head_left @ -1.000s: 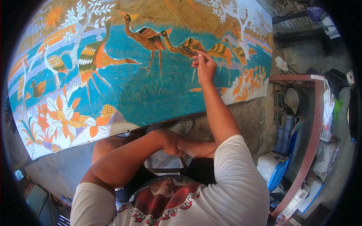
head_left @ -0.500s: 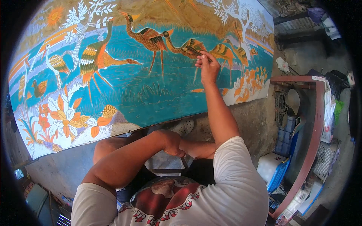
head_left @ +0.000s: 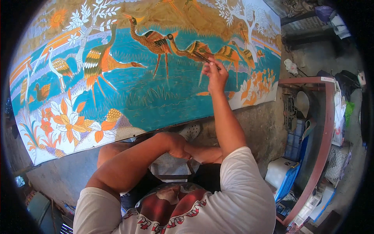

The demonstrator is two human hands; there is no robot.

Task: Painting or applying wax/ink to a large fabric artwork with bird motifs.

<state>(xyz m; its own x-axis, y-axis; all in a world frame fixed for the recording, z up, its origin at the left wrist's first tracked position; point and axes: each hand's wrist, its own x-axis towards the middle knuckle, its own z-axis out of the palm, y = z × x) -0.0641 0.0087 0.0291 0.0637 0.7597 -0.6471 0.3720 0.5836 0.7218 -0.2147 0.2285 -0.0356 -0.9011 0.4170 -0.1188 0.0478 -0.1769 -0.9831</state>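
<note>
A large painted canvas (head_left: pixel 163 103) stretches across the upper view, showing long-legged birds, teal water, orange flowers and white trees. My right hand (head_left: pixel 216 76) reaches up to it, fingers pinched round a thin dark paintbrush (head_left: pixel 205 58). The brush's tip lies by the wing of a painted bird (head_left: pixel 191 51) right of the middle; whether it touches is too small to tell. Down by my crossed legs, my left hand (head_left: pixel 179 147) is closed, back upward. Its fingers curl underneath, mostly hidden, so what they hold, if anything, does not show.
A shoe with holes (head_left: pixel 191 132) shows below the canvas edge. To the right stands a reddish-brown frame (head_left: pixel 330 117), with a blue crate (head_left: pixel 294 142), a white container (head_left: pixel 279 171) and a white perforated basket (head_left: pixel 334 165) around it. Concrete floor (head_left: pixel 261 128) lies between.
My right hand has shifted slightly down and to the right, drawing the brush back across the bird's wing. The left hand stays in place.
</note>
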